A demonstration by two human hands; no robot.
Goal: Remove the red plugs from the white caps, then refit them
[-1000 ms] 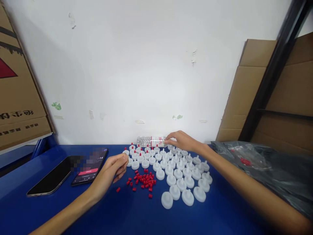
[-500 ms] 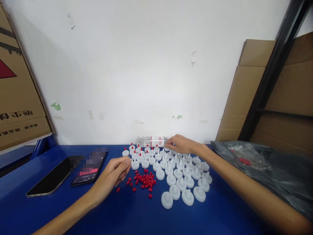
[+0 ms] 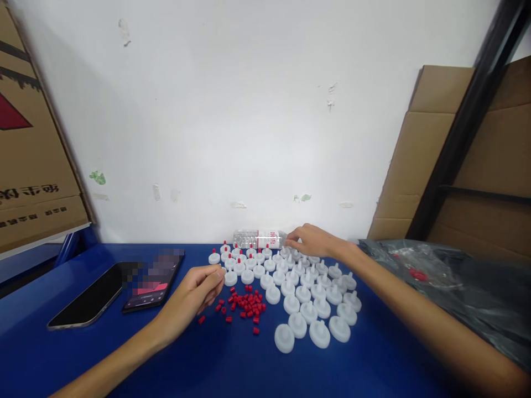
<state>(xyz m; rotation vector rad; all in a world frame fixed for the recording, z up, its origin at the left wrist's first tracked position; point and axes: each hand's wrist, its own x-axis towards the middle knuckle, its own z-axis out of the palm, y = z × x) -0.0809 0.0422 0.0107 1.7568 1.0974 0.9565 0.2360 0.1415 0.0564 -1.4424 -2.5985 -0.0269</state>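
My left hand [image 3: 199, 288] is closed in a pinch beside the white nozzle caps at the left; whatever its fingertips hold is hidden. Loose red tip covers [image 3: 249, 304] lie in a small heap just right of it. My right hand [image 3: 312, 241] reaches over the back of the white nozzle caps [image 3: 304, 294], fingers curled down near the bottle's neck. Its fingertips are close to a white cap [image 3: 285, 252], and I cannot make out what is between them. At the back left, several white caps wear red tips [image 3: 239, 266]; the others have bare nozzles.
A clear plastic bottle [image 3: 248, 239] lies against the wall behind the caps. Two phones [image 3: 85, 301] rest on the blue table [image 3: 174, 365] at the left. Dark plastic bags [image 3: 464, 301] are at the right, with cardboard [image 3: 418, 149] behind and a carton [image 3: 35, 138] at far left.
My right hand has lifted slightly from the back caps, and a white cap under its fingers shows more clearly. My left hand keeps its pinch in nearly the same place. The view has shifted slightly.
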